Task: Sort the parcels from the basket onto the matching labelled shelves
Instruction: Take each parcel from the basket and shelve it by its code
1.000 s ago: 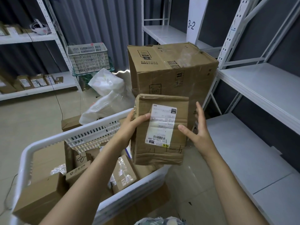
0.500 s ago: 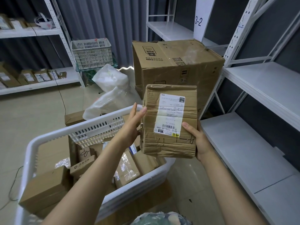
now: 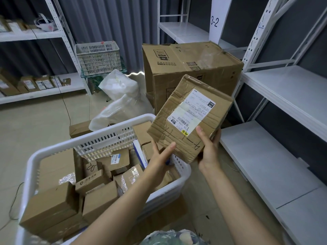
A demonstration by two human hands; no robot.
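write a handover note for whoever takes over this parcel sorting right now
Right hand: grips the lower corner of the flat brown cardboard parcel with a white shipping label, held tilted near the far right corner of the white plastic slatted basket.
Left hand: open, straight fingers against the parcel's lower edge.
Done: this parcel is out of the basket, label facing up.
Left: match its label to a shelf and place it. The white metal shelving stands to the right, with a "3-2" sign further back. Many small brown cardboard boxes wait in the basket.
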